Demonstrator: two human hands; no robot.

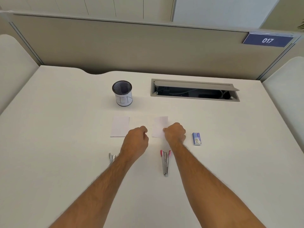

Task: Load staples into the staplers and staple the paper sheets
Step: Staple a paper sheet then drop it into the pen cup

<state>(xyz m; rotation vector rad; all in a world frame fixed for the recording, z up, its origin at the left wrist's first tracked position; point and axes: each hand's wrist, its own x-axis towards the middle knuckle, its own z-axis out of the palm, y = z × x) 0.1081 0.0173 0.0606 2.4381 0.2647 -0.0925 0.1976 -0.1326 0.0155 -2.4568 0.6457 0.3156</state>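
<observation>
Two small white paper stacks lie on the desk, one on the left (120, 126) and one on the right (159, 126). My left hand (135, 142) is a closed fist between them, holding nothing. My right hand (175, 131) is also a fist, its knuckles touching the right stack's edge. A pink-tipped metal stapler (165, 162) lies opened flat between my forearms. A second stapler (111, 157) shows partly beside my left wrist, mostly hidden by the arm. A small blue staple box (196, 139) sits right of my right hand.
A black mesh pen cup (122, 93) with a white label stands behind the papers. An open cable tray (194, 91) is cut into the desk at back right. Beige partition walls enclose the desk, with a blue "017" sign (267, 40).
</observation>
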